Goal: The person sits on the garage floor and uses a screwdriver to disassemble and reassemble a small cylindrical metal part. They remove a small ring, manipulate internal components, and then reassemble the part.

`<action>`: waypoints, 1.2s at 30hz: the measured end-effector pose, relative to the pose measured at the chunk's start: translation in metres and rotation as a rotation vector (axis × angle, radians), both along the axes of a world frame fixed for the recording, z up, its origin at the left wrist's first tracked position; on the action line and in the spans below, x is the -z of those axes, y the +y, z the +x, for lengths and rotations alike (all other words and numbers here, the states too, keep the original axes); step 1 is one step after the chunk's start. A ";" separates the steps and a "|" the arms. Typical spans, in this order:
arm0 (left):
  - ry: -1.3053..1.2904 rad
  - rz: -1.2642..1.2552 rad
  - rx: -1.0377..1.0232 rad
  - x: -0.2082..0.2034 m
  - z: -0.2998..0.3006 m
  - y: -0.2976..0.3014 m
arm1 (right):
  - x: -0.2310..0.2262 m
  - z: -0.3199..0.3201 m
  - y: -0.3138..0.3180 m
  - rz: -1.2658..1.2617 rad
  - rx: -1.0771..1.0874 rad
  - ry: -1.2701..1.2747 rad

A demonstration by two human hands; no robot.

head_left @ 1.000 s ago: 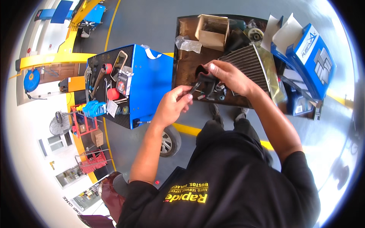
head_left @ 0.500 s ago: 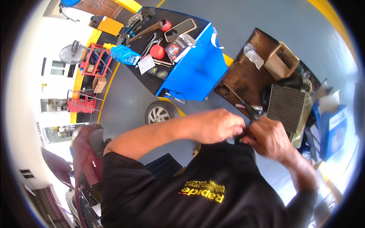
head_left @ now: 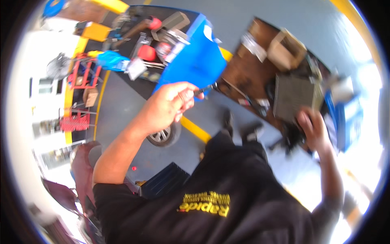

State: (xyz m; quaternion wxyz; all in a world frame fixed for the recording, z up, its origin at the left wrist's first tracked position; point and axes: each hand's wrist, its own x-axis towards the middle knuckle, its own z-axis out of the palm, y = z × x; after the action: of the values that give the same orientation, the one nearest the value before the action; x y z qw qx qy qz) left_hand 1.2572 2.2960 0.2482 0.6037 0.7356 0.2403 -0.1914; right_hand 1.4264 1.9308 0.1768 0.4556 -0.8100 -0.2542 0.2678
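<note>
My left hand [head_left: 174,103] is raised in front of the blue cabinet, its fingers closed round a short, slim dark tool [head_left: 206,89] whose tip points to the right. Blur hides the tool's exact kind. Off to the right, my right hand [head_left: 313,129] is at the near edge of a brown tray [head_left: 239,67], fingers curled. A black part [head_left: 290,137] with thin projecting pieces hangs at those fingers and seems gripped by them; motion smears its shape. Just beyond that hand lies a grey finned rectangular panel [head_left: 293,97] in the tray.
A blue tool cabinet [head_left: 195,61] stands ahead, with tools, a phone and a red round thing [head_left: 146,53] on top. The tray also bears an open cardboard box [head_left: 284,51]. A wheel [head_left: 164,136] lies on the floor beside a dark panel [head_left: 164,181]. Blue boxes [head_left: 349,122] stand at right.
My hands have come apart from in front of my body. The left went up and left with the slim tool; the right moved right with the black part. The view has shifted too.
</note>
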 end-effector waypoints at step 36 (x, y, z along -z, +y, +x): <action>-0.444 0.197 0.869 -0.010 0.038 -0.078 | -0.016 -0.035 0.039 0.537 -0.495 -0.049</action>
State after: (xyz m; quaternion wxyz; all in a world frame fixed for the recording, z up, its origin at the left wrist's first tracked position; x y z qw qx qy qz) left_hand 1.2949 2.2176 0.2579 0.4325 0.8443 -0.2060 -0.2402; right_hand 1.3914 1.9694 0.1928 0.5671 -0.5816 -0.5147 0.2743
